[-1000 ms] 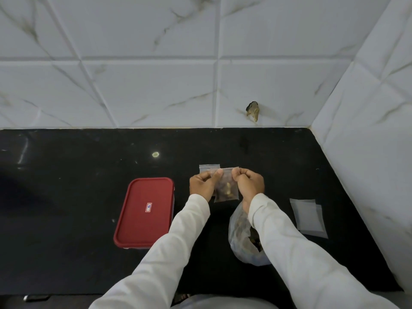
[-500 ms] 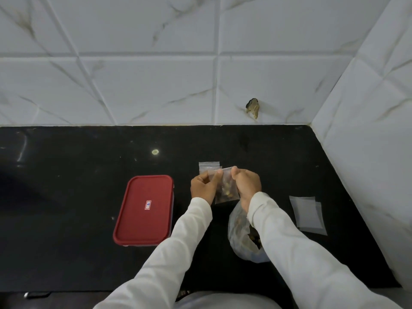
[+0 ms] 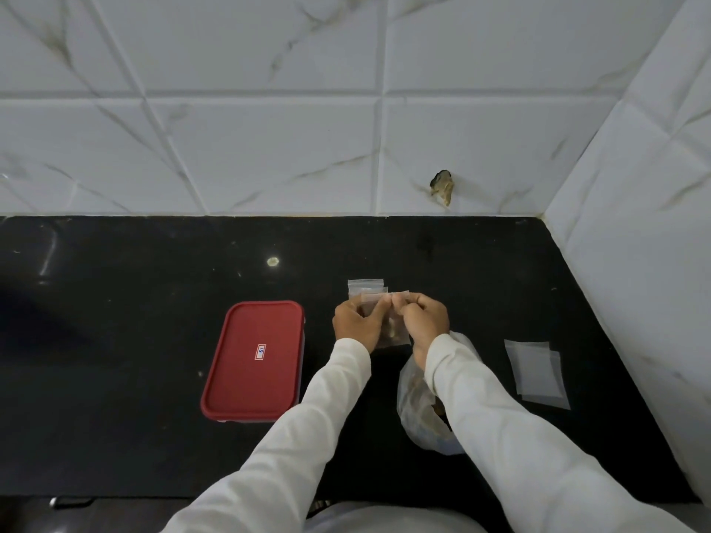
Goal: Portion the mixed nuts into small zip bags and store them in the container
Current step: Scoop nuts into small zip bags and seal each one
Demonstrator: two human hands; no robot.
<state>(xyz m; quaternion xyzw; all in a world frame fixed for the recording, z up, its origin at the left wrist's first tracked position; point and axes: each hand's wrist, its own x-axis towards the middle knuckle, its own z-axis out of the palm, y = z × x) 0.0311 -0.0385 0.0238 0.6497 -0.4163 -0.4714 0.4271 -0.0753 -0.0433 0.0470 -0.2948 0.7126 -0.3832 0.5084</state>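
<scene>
A small clear zip bag (image 3: 392, 332) with nuts in its lower part hangs above the black counter (image 3: 154, 302). My left hand (image 3: 356, 321) and my right hand (image 3: 423, 321) both pinch its top strip, fingertips almost touching at the middle. Another small zip bag (image 3: 365, 286) lies flat just behind my hands. A large clear plastic bag of mixed nuts (image 3: 419, 409) sits under my right forearm, partly hidden by the sleeve. The container with a red lid (image 3: 254, 359) rests shut to the left of my left hand.
Two or three empty flat zip bags (image 3: 536, 371) lie stacked at the right, near the tiled side wall (image 3: 635, 263). A tiled back wall borders the counter's far edge, and the counter's front edge runs along the bottom of the view.
My fingers have slid along the bag's top strip toward its middle; the bag and my hands stay in nearly the same place.
</scene>
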